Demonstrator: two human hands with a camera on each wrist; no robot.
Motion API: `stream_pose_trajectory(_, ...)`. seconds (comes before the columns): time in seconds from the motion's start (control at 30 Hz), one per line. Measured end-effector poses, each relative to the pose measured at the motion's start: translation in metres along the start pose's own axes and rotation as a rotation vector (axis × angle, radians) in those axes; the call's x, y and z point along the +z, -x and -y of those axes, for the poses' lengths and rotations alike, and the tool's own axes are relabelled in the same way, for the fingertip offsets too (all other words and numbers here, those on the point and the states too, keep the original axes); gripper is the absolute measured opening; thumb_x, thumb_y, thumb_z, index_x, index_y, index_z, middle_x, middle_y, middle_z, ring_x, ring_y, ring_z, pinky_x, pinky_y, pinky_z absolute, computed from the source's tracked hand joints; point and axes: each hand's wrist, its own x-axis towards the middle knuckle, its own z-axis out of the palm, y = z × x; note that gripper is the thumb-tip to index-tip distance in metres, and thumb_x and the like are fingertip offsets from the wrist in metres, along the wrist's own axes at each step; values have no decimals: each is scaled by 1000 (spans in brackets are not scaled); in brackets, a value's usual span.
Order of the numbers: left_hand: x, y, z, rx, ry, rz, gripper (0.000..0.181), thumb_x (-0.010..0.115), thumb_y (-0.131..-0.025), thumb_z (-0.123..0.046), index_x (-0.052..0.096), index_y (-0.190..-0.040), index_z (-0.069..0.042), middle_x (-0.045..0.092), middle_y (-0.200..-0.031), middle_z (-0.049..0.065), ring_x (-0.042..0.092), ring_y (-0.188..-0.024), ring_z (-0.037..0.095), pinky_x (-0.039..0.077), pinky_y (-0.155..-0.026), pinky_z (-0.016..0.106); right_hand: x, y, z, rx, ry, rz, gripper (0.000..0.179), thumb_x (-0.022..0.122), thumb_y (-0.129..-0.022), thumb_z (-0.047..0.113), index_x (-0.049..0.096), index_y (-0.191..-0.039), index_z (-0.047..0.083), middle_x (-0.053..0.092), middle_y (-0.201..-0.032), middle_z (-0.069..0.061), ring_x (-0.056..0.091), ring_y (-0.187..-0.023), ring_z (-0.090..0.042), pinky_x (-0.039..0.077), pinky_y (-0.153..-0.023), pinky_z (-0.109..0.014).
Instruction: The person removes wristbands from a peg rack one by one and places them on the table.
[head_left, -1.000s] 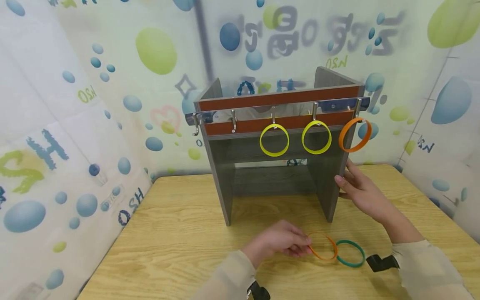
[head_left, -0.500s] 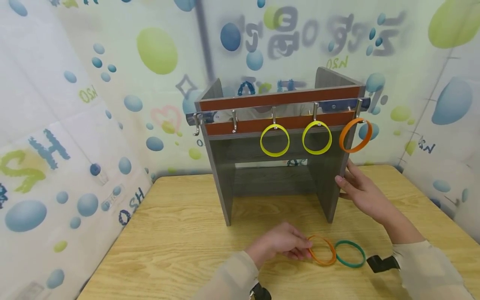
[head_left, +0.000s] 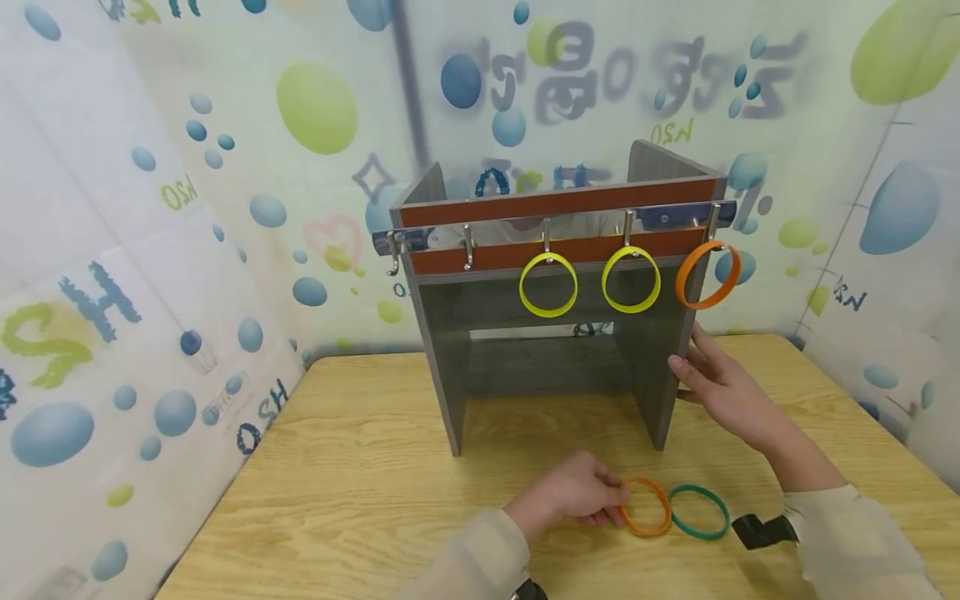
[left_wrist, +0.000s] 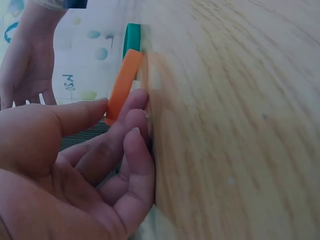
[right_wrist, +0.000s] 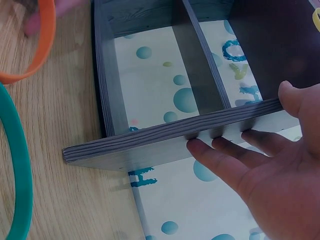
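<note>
My left hand (head_left: pixel 577 492) is low over the table, pinching the near side of an orange ring (head_left: pixel 647 507) between thumb and fingers. In the left wrist view that orange band (left_wrist: pixel 124 85) slants up from the wood at the thumb's tip. Right beside it a green ring (head_left: pixel 700 512) lies on the table. My right hand (head_left: pixel 723 387) holds the right side panel of a grey wooden stand (head_left: pixel 660 392). Its thumb is at the panel's front edge, and its other fingers (right_wrist: pixel 220 160) press the outer face in the right wrist view.
Across the stand's front runs a metal hook rail (head_left: pixel 517 231). Two yellow rings (head_left: pixel 549 314) and another orange ring (head_left: pixel 731 287) hang from its right-hand hooks; two hooks at the left are bare. Behind the wooden table (head_left: pixel 337 467) stands a patterned wall (head_left: pixel 225 167).
The orange ring in my left hand has tipped flatter toward the table, and that hand has shifted slightly right. My right hand keeps its place on the stand. The head view tilts slightly up.
</note>
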Motion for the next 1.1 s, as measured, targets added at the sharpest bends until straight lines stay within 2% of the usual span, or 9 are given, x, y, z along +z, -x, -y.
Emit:
stream_pose_trajectory(0.1,0,-1,1,27,-4,14,37,77,-99,-15,71,-132,0,80,-79,13,63,-57,12,50,-53,22,-1,0,0,-9,-2,0,76,44,-116,33,-9,-170,36,19,-174,-32,34,-152,-60,57,-101,-61)
stream_pose_trajectory(0.37,-3,-3,4,75,-124,99,61,88,-87,-8,65,-143,-7,72,-76,-3,59,-60,8,49,-56,20,0,2,0,-12,10,-7,74,43,-116,33,-8,-169,40,23,-172,-33,38,-150,-59,58,-100,-62)
stream_pose_trajectory(0.6,1,-5,1,105,-281,64,59,90,-85,-8,68,-140,-10,70,-76,-6,59,-62,4,49,-58,17,1,2,2,-9,13,-7,74,43,-116,33,-7,-170,39,24,-172,-32,39,-150,-58,59,-100,-59)
stream_pose_trajectory(0.73,2,-4,-2,109,-336,45,57,90,-85,-12,70,-139,-13,70,-76,-8,59,-65,2,48,-61,16,1,2,2,-7,11,-5,74,43,-116,33,-8,-170,38,23,-173,-32,38,-150,-58,59,-100,-59)
stream_pose_trajectory(0.9,0,-2,-1,108,-336,49,57,90,-85,-13,69,-139,-13,70,-77,-7,60,-66,2,48,-63,16,1,2,2,-8,8,1,74,43,-116,33,-8,-170,39,23,-173,-32,39,-150,-58,58,-101,-61)
stream_pose_trajectory(1.1,-3,-1,0,110,-290,66,56,90,-85,-13,70,-138,-12,70,-78,-7,60,-67,3,49,-63,17,1,2,1,-8,14,-5,74,43,-116,33,-8,-169,39,23,-173,-32,39,-150,-58,58,-101,-61)
